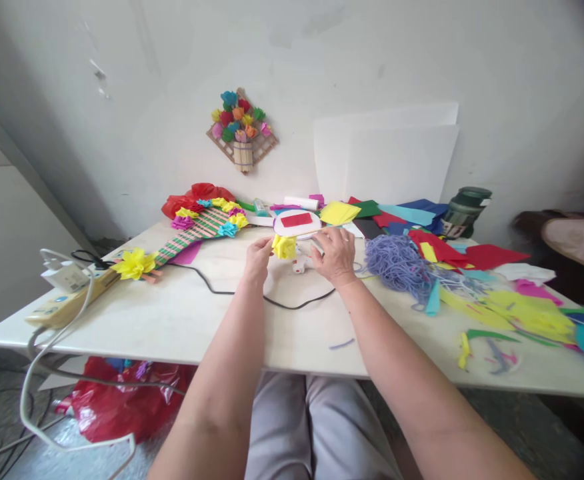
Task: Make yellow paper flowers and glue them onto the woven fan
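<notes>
A crumpled yellow paper flower (285, 247) is held up above the middle of the table, pinched at its left side by the fingers of my left hand (259, 259). From the flower a thin stick (308, 233) runs right to my right hand (336, 253), whose bent fingers close on its far end. Just below, between the hands, lies a small white object (299, 263), partly covered by the flower and fingers; its kind is unclear. Behind the flower is a white oval panel (278, 225) bearing a red rectangle (296, 219).
At left lie a striped paper-flower craft (197, 230), a yellow flower (135, 264) and a power strip (67, 303). A black cord (292, 307) crosses the table. Purple yarn (397, 263), coloured paper (339, 213), yellow scraps (527, 313) and a dark bottle (466, 212) are at right.
</notes>
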Tool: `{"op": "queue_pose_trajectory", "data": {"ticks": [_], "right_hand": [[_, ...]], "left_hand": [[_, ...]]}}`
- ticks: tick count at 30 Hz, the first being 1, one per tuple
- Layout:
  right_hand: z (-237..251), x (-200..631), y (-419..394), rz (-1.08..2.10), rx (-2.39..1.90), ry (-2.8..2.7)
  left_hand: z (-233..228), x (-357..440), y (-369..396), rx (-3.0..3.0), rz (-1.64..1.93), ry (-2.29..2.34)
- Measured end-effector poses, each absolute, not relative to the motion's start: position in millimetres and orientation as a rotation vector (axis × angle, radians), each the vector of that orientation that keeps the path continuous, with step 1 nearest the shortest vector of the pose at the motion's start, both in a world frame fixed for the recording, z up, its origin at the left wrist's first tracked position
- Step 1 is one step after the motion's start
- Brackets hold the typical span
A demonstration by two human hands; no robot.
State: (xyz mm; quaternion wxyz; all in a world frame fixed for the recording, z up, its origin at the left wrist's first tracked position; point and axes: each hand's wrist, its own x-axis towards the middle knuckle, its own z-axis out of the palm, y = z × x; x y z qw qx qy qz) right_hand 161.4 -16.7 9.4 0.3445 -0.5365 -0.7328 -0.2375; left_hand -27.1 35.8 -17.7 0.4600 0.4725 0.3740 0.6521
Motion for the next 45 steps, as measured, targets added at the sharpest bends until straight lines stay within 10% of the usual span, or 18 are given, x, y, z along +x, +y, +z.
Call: {"op": "queue_pose_trajectory", "data": {"ticks": [45], "right_hand": [[17,159,-20,-0.332,-1.606,-2.130]], "left_hand": [[-10,-1,14,1.345,1.355,0.699]]}}
